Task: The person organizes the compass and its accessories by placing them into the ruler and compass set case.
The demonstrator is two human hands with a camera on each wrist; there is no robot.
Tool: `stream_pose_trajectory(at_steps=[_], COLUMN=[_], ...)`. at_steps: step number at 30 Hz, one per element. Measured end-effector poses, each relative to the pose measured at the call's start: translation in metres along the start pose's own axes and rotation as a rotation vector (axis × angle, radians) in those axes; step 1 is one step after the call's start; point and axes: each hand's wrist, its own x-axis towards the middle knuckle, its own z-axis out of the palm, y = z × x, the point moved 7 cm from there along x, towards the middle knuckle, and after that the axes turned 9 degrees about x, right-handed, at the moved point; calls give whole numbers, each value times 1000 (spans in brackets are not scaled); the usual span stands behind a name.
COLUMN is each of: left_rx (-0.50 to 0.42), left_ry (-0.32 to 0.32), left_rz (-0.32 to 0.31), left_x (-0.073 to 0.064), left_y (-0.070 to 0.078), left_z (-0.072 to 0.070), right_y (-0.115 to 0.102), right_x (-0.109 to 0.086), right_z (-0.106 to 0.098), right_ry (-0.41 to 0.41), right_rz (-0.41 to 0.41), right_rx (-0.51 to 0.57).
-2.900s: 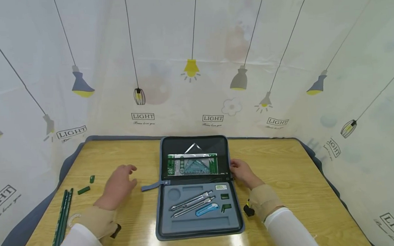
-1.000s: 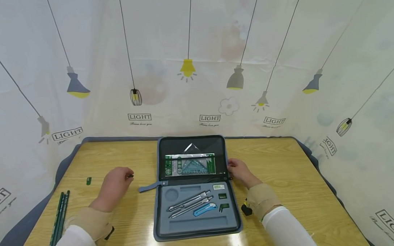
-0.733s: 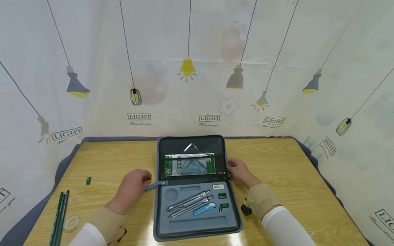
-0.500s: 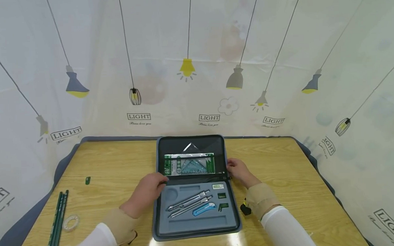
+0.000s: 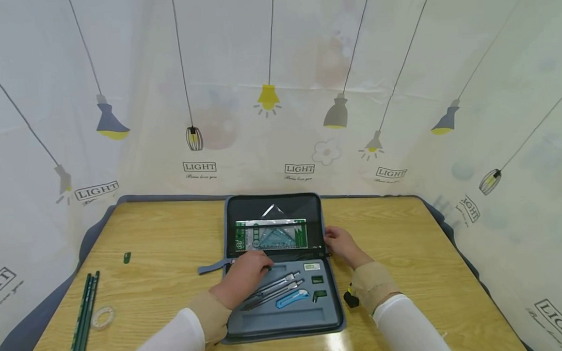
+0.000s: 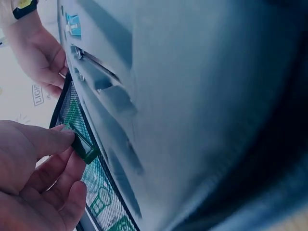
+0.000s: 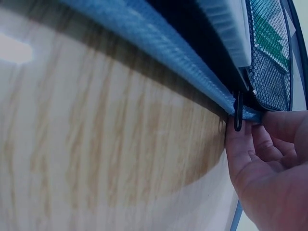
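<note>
My left hand [image 5: 245,276] is over the upper left of the opened zip case [image 5: 286,331]. Between its thumb and fingers it pinches a small, flat, dark green box [image 6: 83,148], its exact kind unclear. My right hand [image 5: 344,244] grips the case's blue fabric edge [image 7: 251,114] at the right end of the hinge, near a black zip pull [image 7: 238,110]. In the grey moulded tray lie metal compasses [image 5: 284,280], partly behind my left hand, a light blue cutter [image 5: 292,298], a white eraser [image 5: 312,266] and two small dark green pieces [image 5: 317,280].
The lid's mesh pocket [image 5: 312,208] holds a pack of rulers and set squares [image 5: 276,234]. Left on the wooden table lie several green pencils [image 5: 84,316], a tape roll [image 5: 102,317] and a small green piece [image 5: 127,258]. A blue strap [image 5: 211,268] sticks out left.
My left hand has picked up the dark green box from the table at left and carried it right, over the case. My right hand keeps its place at the hinge.
</note>
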Motion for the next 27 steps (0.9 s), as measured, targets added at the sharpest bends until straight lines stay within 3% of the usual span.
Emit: stream_pose_trajectory(at_steps=[8,18,23,27], left_rx=[34,29,118,161], left_ry=[-11,-25,20,34], left_rz=[-21,-55,-52,-92], left_x=[10,11,13,14], left_y=[4,6,4,-2], left_z=[11,11,8,8], right_y=[4,3,4,3], right_x=[3,2,3,2], right_z=[1,0,0,0], right_ry=[13,18,16,14], right_rz=[21,6,9,5], right_rx=[-1,-6,4,-6])
